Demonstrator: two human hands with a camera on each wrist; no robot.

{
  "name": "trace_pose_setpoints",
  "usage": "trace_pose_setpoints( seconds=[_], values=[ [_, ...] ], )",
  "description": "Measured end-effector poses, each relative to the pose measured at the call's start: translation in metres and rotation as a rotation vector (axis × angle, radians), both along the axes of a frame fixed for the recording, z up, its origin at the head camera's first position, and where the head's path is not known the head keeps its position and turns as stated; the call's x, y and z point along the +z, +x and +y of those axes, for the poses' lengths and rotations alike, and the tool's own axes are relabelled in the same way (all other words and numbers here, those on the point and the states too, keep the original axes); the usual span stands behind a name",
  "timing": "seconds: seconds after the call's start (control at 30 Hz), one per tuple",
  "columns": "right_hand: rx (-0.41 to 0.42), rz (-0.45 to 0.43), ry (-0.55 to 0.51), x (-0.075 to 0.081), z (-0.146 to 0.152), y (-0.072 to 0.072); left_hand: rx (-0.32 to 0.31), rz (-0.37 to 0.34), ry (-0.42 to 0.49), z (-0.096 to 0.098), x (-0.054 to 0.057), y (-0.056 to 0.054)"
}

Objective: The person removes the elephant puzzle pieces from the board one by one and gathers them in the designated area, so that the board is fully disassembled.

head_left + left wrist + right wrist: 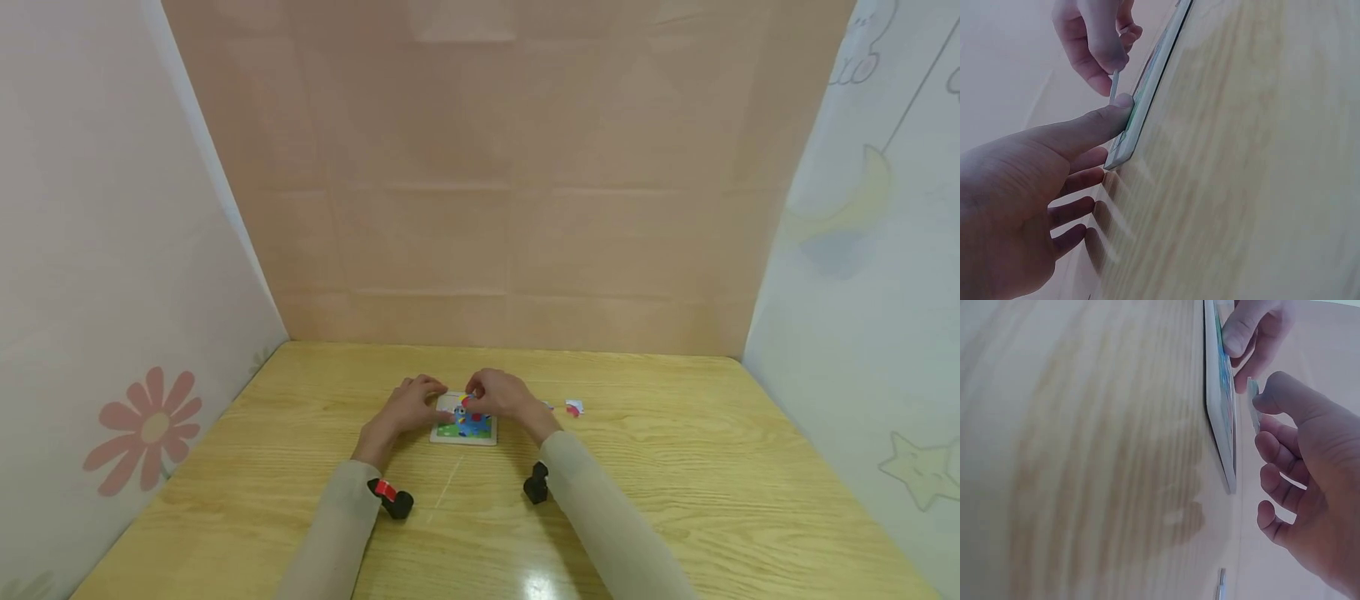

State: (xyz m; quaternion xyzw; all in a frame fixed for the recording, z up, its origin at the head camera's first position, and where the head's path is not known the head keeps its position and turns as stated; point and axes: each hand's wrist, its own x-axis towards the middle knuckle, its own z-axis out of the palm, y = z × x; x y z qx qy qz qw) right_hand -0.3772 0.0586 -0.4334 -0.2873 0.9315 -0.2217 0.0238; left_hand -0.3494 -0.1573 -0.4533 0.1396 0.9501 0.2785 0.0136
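The right hand [501, 393] pinches a thin puzzle piece [1253, 400] between thumb and index finger, the piece on edge above the puzzle board [463, 442]; its other fingers are bent and hold nothing. The left hand [408, 406] is open, its thumb laid straight on the board's face near one corner and its other fingers spread loosely beside the edge. The board lies flat on the wood-grain tabletop [690, 467], its pale rim around a picture with a blue figure on green; part of the picture is hidden by the hands. To the right of the board, a loose piece [574, 408] in white and pinkish red lies on the tabletop, with a bit of something similar showing just beside the right wrist. Both arms wear pale sleeves [607, 517], with a black device [401, 505] at the left wrist and another at the right. Behind the tabletop stands a creased brown backdrop [487, 208]; the left wall carries a pink flower [155, 427].
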Motion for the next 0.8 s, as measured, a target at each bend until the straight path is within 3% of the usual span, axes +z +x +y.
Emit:
trace_pose_setpoints(
  seconds=[0.8],
  values=[
    [-0.068,0.020,0.028,0.002,0.035,0.000,0.024,-0.002,0.000,0.001,-0.004,-0.003]
  ],
)
